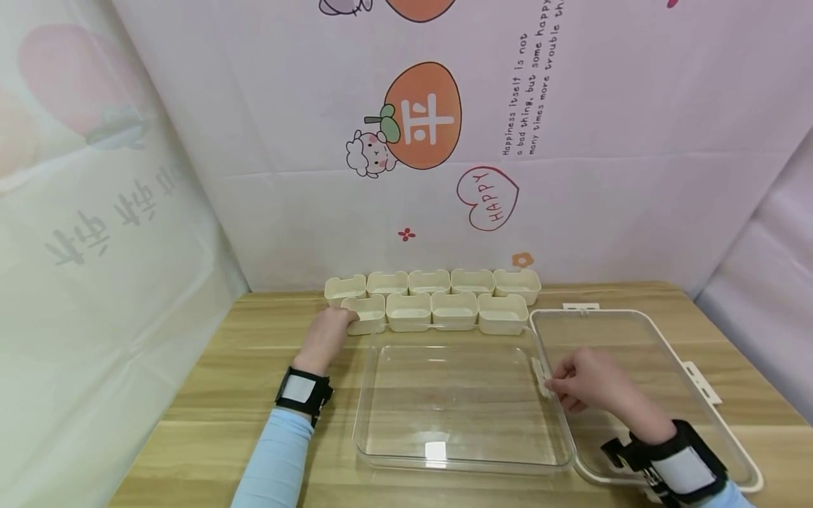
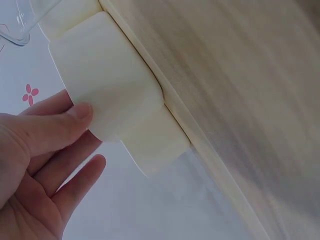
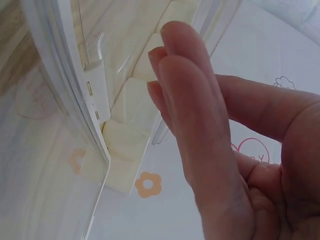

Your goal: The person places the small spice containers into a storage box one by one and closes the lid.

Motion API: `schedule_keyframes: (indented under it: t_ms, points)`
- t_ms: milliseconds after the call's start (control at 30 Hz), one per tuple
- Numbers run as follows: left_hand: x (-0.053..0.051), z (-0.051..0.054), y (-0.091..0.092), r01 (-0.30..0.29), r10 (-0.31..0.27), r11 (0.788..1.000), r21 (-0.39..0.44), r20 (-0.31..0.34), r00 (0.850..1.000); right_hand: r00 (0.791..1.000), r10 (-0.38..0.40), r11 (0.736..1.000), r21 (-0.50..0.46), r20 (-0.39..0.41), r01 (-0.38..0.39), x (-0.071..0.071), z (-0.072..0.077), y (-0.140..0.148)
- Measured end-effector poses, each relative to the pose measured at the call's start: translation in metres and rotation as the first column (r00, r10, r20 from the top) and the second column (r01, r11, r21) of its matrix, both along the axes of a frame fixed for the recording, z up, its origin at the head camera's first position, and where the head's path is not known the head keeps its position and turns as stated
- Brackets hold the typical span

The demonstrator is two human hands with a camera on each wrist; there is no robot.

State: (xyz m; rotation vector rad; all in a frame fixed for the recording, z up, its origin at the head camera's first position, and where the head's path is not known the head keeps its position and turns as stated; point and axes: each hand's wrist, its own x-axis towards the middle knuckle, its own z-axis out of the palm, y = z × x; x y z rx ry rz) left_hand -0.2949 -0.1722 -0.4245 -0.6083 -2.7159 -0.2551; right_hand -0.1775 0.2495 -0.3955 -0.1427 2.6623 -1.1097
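Note:
My left hand (image 1: 327, 335) pinches the cream bin (image 1: 365, 314) at the left end of the front row, thumb (image 2: 80, 111) against its outer wall and fingers around the corner. In front of the rows of small bins stands a clear plastic box (image 1: 464, 402). My right hand (image 1: 591, 381) is at the box's right wall, above a clear lid (image 1: 660, 381) with a white rim, near a white clip (image 1: 541, 377). The right wrist view shows the fingers of the right hand (image 3: 200, 125) extended with nothing between them.
Several more cream bins (image 1: 428, 282) stand in two rows against the back cloth (image 1: 286, 212), which is printed with cartoons. Other white clips (image 1: 701, 383) stick out from the lid. The wooden table (image 1: 209, 409) ends at the cloth walls.

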Motion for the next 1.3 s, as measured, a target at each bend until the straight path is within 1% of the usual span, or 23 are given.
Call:
schedule_keyframes:
  t_ms: [167,267,333,433,600,767,867,1100,1200,1300]
  points:
    - [0.000,0.000,0.001,-0.006,0.006,1.000,-0.003,-0.007,1.000,1.000,-0.001,1.000,-0.018,0.015,0.001,0.000,-0.001,0.001]
    - [-0.001,0.000,0.001,-0.008,0.008,1.000,-0.008,-0.022,1.000,1.000,-0.004,1.000,-0.023,0.030,0.005,0.000,-0.002,0.001]
    - [-0.001,0.000,0.001,-0.005,0.004,1.000,-0.013,-0.042,0.999,0.999,-0.007,1.000,-0.025,0.039,0.008,-0.001,-0.002,0.001]
    - [-0.001,-0.001,0.000,0.012,-0.013,1.000,-0.014,-0.092,0.996,0.999,-0.014,1.000,-0.023,0.044,0.015,-0.001,-0.003,0.000]
    - [0.001,-0.003,-0.003,0.052,-0.051,0.999,-0.001,-0.174,0.983,0.999,-0.018,1.000,-0.014,0.040,0.018,0.000,-0.003,-0.001]
    - [0.003,-0.003,-0.004,0.068,-0.066,0.998,0.001,-0.224,0.972,0.999,-0.034,0.999,-0.021,0.041,0.035,0.002,-0.003,-0.003]
    - [0.006,0.000,-0.003,0.086,-0.082,0.996,0.005,-0.257,0.963,0.999,-0.034,0.999,-0.022,0.032,0.034,0.003,-0.004,-0.004]
    - [0.014,0.006,-0.003,0.129,-0.116,0.992,0.015,-0.344,0.932,0.999,-0.026,0.999,-0.020,0.027,0.026,0.002,-0.003,-0.005]
    - [0.017,0.009,0.000,0.150,-0.135,0.989,0.010,-0.376,0.917,0.999,-0.026,0.999,-0.019,0.030,0.027,0.002,-0.002,-0.004]
    - [0.020,0.013,0.004,0.167,-0.159,0.986,-0.016,-0.411,0.898,0.999,-0.024,1.000,-0.016,0.024,0.025,0.002,-0.002,-0.003]
